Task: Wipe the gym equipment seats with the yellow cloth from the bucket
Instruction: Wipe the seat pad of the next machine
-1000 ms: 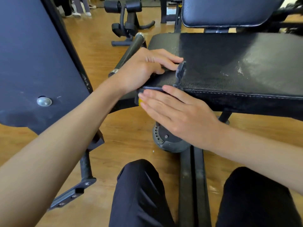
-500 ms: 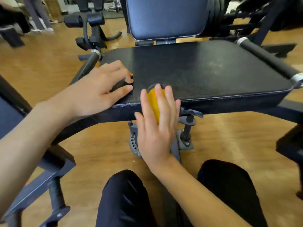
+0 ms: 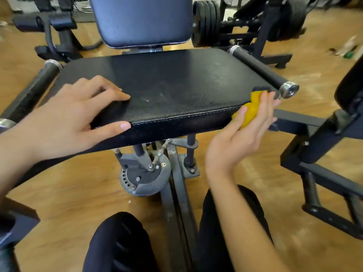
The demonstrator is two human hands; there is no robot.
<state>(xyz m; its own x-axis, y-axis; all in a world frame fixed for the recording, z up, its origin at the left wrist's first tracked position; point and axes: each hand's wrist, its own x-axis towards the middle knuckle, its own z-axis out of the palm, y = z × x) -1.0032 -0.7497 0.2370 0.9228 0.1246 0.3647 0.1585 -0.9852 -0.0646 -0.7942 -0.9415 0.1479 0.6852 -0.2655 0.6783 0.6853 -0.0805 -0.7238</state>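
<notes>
My left hand (image 3: 78, 114) lies spread and loose on the seat (image 3: 176, 85) near its 8 o'clock corner. The fingers rest on the top and the thumb lies along the stitched front edge.

My right hand (image 3: 241, 132) is turned palm up at the seat's 4 o'clock corner. Its thumb pins the yellow cloth (image 3: 250, 108) against nearly straight fingers. The bunched cloth sits right at that corner, where the front edge meets the side edge. I cannot tell whether it actually touches the vinyl.

Between my hands the front edge runs bare, and the seat top toward 12 o'clock is open up to the backrest (image 3: 141, 20).

A padded handle (image 3: 259, 69) runs along the side edge at 3 o'clock. Its metal end cap is just beside my right fingertips, so room is tight there. A matching left handle (image 3: 33, 89) flanks the 9 o'clock edge, just beyond my left hand.

Below the front edge, the seat post and a round perforated adjuster disc (image 3: 145, 173) stand at 6 o'clock, with a frame rail (image 3: 176, 213) running back between my knees (image 3: 121, 242). A dark frame arm (image 3: 314, 144) juts out at 4 o'clock, near my right hand. The wooden floor (image 3: 59, 193) lies open toward 7 o'clock. Weight plates (image 3: 202, 24) stand at 1 o'clock, well apart.
</notes>
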